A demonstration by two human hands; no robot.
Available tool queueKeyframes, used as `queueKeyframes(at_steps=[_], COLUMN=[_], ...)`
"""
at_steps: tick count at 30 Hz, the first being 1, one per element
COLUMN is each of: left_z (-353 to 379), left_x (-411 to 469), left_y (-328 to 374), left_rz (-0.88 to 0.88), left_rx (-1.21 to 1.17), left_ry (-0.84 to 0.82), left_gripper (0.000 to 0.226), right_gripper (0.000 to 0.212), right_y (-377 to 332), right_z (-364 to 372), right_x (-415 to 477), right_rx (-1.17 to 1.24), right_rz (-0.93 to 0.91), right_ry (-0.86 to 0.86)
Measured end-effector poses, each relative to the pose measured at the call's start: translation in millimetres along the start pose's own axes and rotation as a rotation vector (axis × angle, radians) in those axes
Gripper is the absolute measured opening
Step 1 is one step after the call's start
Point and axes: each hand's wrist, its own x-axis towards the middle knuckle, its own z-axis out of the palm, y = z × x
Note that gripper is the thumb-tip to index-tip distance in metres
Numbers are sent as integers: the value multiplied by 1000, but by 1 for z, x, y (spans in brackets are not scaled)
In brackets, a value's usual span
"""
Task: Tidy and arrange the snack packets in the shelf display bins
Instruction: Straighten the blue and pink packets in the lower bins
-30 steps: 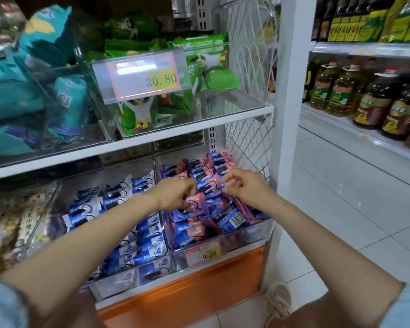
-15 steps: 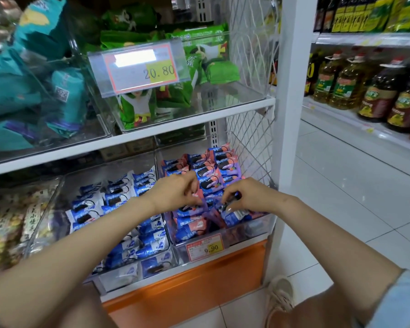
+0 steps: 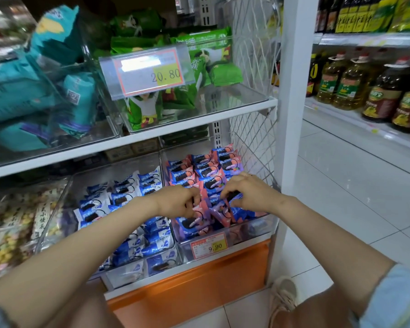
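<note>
**Q:** Where are my hands?

**A:** Both are in the lower middle of the frame, side by side over the front half of a clear bin [image 3: 246, 229]. Your left hand [image 3: 178, 202] has its fingers curled and pinches the edge of one of the pink snack packets [image 3: 206, 171]. Your right hand [image 3: 249, 195], just beside it, is curled round another. A dark biscuit picture shows between its fingers.

**Q:** What is in that bin?

**A:** Pink and purple packets, each printed with a dark sandwich biscuit. At the back they stand in neat rows. At the front, under your hands, they lean at mixed angles. The brand lettering is too small to read. A red-bordered price tag [image 3: 208, 246] on the bin's front reads 9.90 on a yellow patch.

**Q:** And around it?

**A:** To its left, a second bin [image 3: 126, 276] holds blue and white packets [image 3: 128, 192] with a similar biscuit picture. At the far left, a bag of small round snacks [image 3: 7, 233] carries Chinese characters I cannot read reliably.

Above a white shelf board [image 3: 152, 138], in the upper middle, an upper price tag [image 3: 147, 72] reads 20.80 in front of green packets [image 3: 218, 58]. Teal packets [image 3: 21, 91] fill the upper left, one showing a QR code [image 3: 73, 97]. A white wire mesh panel [image 3: 253, 138] closes the right side of the display.

At the right edge stand bottles of cooking oil [image 3: 384, 95], their labels unreadable. Below the bins is an orange panel [image 3: 199, 280]. A pale shoe [image 3: 284, 292] rests on the white tiled floor [image 3: 341, 197] at lower right.
</note>
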Motion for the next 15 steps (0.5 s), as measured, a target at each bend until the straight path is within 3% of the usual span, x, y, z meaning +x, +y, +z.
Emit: queueKeyframes(at_steps=[4, 10, 15], left_z=[2, 6, 14], left_x=[-1, -4, -3], left_y=[-2, 3, 7], left_rz=[21, 38, 43], left_rx=[111, 196, 371], left_ry=[129, 71, 100], left_gripper=[22, 50, 48], right_gripper=[35, 39, 32], right_y=[-5, -4, -1], right_z=[7, 7, 1], right_x=[-1, -1, -1], right_rx=[-118, -124, -61], right_rz=[-73, -46, -8], right_ry=[-94, -109, -73])
